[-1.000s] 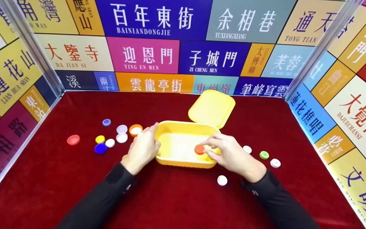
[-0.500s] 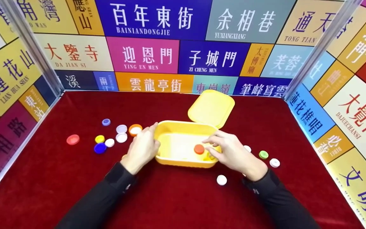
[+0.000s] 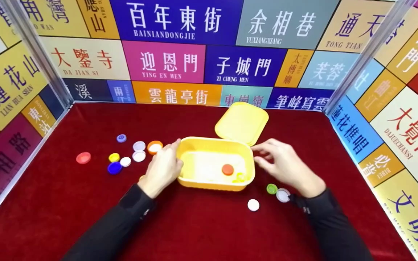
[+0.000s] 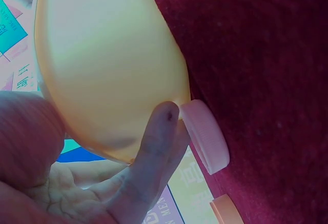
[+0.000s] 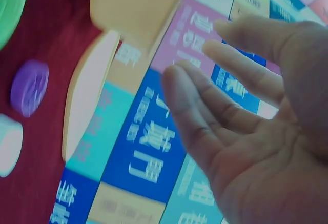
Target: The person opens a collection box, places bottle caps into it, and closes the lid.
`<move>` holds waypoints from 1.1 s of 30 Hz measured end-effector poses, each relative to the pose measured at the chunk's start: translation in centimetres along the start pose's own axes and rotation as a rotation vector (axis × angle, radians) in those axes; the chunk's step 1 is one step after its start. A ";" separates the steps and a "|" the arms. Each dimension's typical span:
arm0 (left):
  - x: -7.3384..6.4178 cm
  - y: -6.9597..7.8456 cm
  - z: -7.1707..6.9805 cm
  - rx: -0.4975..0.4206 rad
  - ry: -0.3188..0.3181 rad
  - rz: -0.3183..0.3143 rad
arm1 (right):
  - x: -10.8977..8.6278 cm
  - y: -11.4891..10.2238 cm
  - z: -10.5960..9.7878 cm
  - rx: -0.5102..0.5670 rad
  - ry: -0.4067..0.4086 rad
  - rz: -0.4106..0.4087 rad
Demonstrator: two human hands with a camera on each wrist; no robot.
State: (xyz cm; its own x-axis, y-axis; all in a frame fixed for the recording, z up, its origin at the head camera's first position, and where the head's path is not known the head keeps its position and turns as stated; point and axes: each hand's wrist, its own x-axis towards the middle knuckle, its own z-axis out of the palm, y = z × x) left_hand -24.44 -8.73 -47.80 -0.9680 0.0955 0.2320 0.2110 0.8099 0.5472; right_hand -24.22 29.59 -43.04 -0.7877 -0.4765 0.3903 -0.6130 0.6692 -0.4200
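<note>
My left hand (image 3: pixel 162 168) grips the left end of a yellow plastic box (image 3: pixel 209 186). In the left wrist view the thumb is at its rim and a finger (image 4: pixel 159 131) lies along the outer wall, touching or nearly touching a pinkish bottle cap (image 4: pixel 207 137). Inside the box lie an orange bottle cap (image 3: pixel 227 169) and something small and yellow (image 3: pixel 240 177) in the near right corner. My right hand (image 3: pixel 289 165) hovers by the box's right end, fingers loosely bent. In the right wrist view that hand (image 5: pixel 241 116) holds nothing.
A yellow lid (image 3: pixel 243 121) lies behind the box. Several caps are scattered on the left, including a blue cap (image 3: pixel 114 167) and a red cap (image 3: pixel 83 158). To the right are a green cap (image 3: pixel 271 189), a pale cap (image 3: pixel 283 195) and a white cap (image 3: pixel 253 205).
My right hand has left the box and moved right. Its forearm now covers the caps farther right, while a green and a pale cap show nearer the box. My left hand stays put.
</note>
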 end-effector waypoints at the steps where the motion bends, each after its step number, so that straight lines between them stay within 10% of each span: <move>1: 0.0 0.0 0.0 0.001 -0.001 -0.001 | -0.1 0.4 -0.5 -0.012 -0.020 0.040; 17: -0.1 0.1 -0.1 -0.005 -0.011 -0.003 | -2.6 6.5 -3.1 -0.133 -0.367 0.344; 33: 0.0 0.1 -0.1 -0.005 -0.025 -0.022 | -2.6 7.4 -2.1 -0.127 -0.329 0.316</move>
State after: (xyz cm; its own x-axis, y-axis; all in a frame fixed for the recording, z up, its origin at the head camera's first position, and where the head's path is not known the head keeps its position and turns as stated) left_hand -24.36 -8.67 -47.67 -0.9754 0.0922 0.2001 0.1906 0.8089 0.5563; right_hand -26.61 36.99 -45.47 -0.9245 -0.3800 -0.0299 -0.3438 0.8652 -0.3651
